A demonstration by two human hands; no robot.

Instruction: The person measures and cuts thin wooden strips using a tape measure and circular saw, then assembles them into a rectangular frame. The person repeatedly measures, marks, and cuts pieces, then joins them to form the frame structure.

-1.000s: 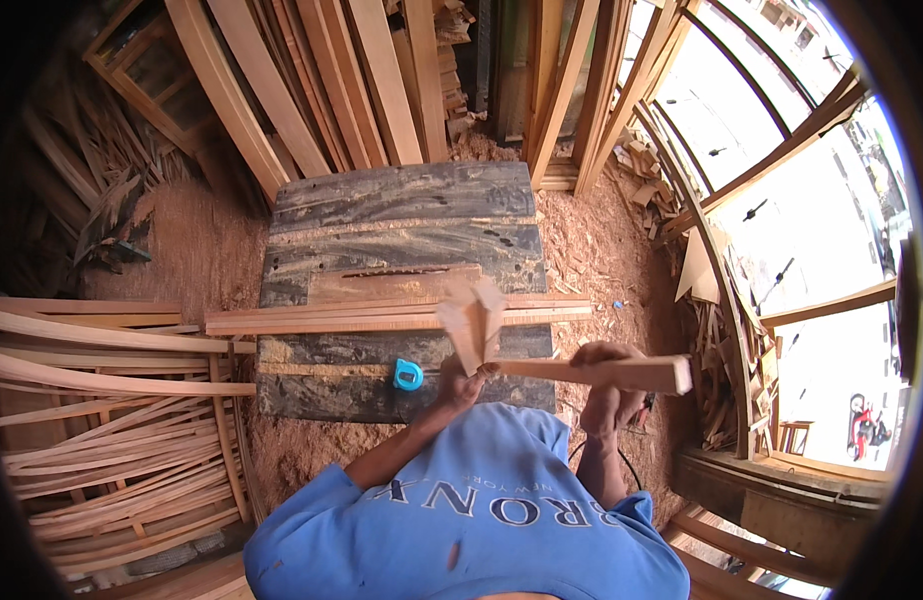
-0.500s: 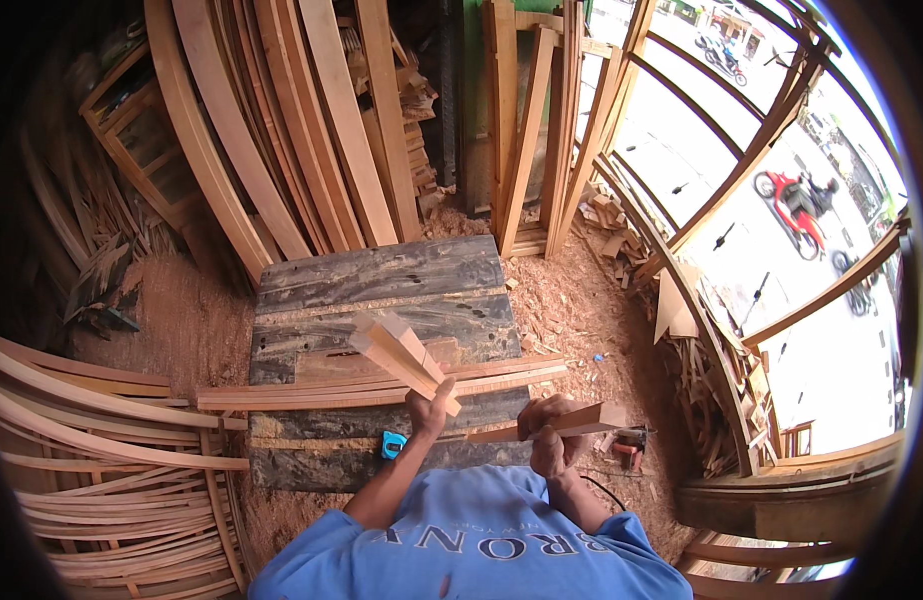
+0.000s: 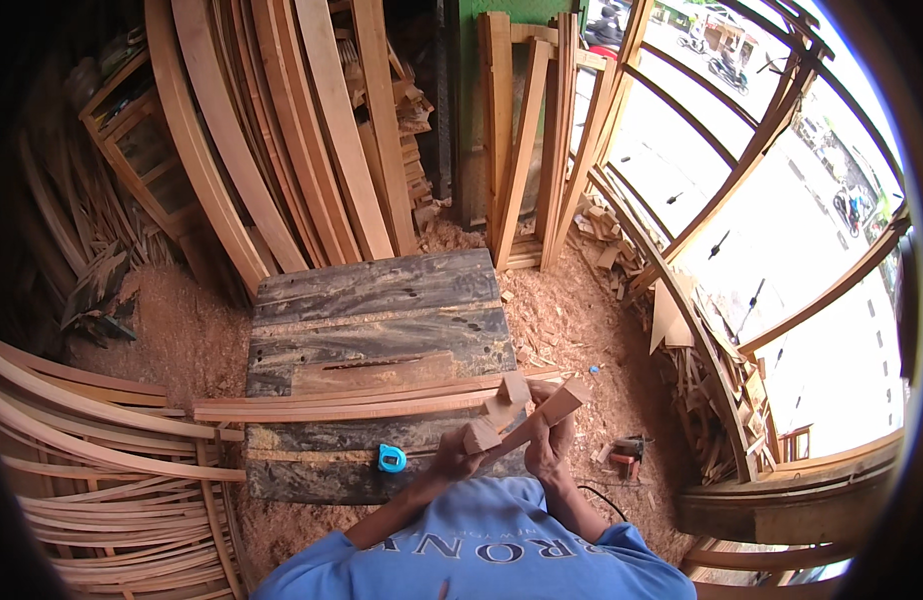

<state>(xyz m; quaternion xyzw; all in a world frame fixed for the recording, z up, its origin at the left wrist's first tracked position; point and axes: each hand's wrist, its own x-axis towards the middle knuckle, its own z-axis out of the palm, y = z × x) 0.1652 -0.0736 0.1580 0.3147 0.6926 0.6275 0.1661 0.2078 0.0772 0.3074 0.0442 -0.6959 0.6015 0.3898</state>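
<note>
At the near edge of the dark workbench, my left hand is closed round a short wooden block. A second squared block sticks up just beyond it; which hand bears it is unclear. My right hand grips a longer wooden piece, slanting up to the right, its lower end close to my left hand. Wrists and wood hide most fingers. Long thin wooden strips lie across the bench beyond my hands. A blue tape measure rests left of them.
A small power tool lies on the shavings-covered floor to the right. Tall planks and a wooden frame stand at the far side. Curved strips are stacked at left. Offcuts line the right, beside an open street.
My left hand has swung right and nearer with its wood, beside my right hand. The right hand's piece has turned to slant upward. Passing motorbikes outside have shifted.
</note>
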